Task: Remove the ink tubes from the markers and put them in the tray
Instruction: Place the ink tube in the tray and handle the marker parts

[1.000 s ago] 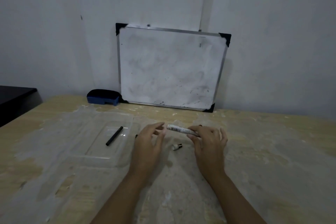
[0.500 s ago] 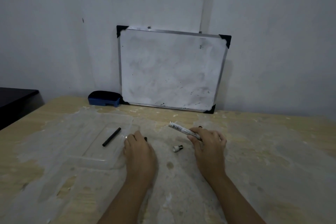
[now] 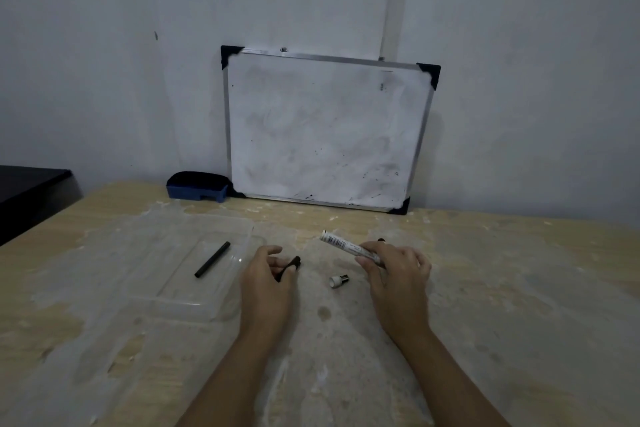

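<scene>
One ink tube (image 3: 212, 259) lies inside the clear tray (image 3: 194, 302), slanted, alone in there. Just right of the tray, the left hand (image 3: 268, 282) is pinched around a short dark piece (image 3: 290, 266); it may be a second tube or a cap, I cannot tell which in this dim light. Further right of the tray, the right hand (image 3: 394, 274) is wrapped around the lower end of a white marker barrel (image 3: 349, 248), its open end tilted up and back toward the tray. Between the two hands, a small white end plug (image 3: 338, 280) rests on the table (image 3: 519, 288).

By my count: one tube in the tray, one barrel, one plug, one dark piece in the fingers.

These tubes look light, thin and fairly stiff, probably inky at the ends, so a mid-length fingertip pinch seems the safest hold. Smooth and round, they could roll, and the tray's raised edge should stop that.
</scene>
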Demonstrator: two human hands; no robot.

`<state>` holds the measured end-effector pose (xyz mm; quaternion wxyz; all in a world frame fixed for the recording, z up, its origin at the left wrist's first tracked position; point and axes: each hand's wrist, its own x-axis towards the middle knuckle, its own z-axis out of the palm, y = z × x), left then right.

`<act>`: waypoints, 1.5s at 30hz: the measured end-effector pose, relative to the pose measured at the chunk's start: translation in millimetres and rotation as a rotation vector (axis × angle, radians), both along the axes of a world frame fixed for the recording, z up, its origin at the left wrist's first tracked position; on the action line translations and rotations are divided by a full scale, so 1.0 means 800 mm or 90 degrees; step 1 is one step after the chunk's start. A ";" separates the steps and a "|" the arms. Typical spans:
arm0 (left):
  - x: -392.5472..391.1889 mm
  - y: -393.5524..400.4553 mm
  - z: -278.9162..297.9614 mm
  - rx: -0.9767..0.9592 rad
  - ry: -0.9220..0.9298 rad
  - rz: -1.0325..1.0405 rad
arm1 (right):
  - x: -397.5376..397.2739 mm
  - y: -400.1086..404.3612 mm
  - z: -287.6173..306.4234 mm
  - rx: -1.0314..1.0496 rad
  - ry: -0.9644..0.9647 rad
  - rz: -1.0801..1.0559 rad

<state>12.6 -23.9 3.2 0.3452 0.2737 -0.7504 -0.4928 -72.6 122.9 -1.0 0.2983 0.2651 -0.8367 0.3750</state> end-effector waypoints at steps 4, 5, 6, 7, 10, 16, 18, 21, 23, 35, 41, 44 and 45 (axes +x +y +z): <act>0.002 0.000 0.007 -0.010 0.072 -0.004 | 0.001 -0.001 0.001 0.002 0.006 -0.006; 0.002 0.002 0.009 -0.019 0.089 -0.016 | 0.001 -0.001 0.000 0.007 0.010 -0.014; 0.003 0.004 0.010 -0.029 0.102 -0.031 | 0.001 0.000 0.000 0.014 0.011 -0.021; 0.003 0.005 0.011 -0.036 0.112 -0.047 | 0.000 0.000 -0.001 0.018 0.009 -0.026; 0.002 0.006 0.010 -0.060 0.126 -0.081 | -0.001 0.001 -0.003 0.019 -0.004 -0.022; 0.002 0.006 0.009 -0.068 0.123 -0.108 | -0.002 0.001 -0.003 0.017 -0.008 -0.018; 0.002 0.007 0.009 -0.083 0.122 -0.123 | -0.003 0.001 -0.004 0.023 -0.001 -0.016; 0.002 0.005 0.008 -0.111 0.120 -0.133 | -0.003 0.001 -0.004 0.024 0.001 -0.011; 0.001 0.004 0.007 -0.082 0.129 -0.140 | -0.004 0.001 -0.005 0.021 -0.001 -0.007; -0.001 -0.004 0.010 0.222 0.210 -0.253 | -0.002 0.001 -0.003 -0.001 -0.003 0.017; 0.004 0.017 0.013 0.118 0.148 -0.305 | 0.003 -0.003 0.000 0.025 0.021 0.074; 0.004 0.023 0.015 0.046 0.138 -0.306 | 0.004 -0.002 0.001 0.019 0.012 0.093; 0.004 0.021 0.015 0.043 0.141 -0.300 | 0.004 -0.002 0.002 0.018 0.011 0.101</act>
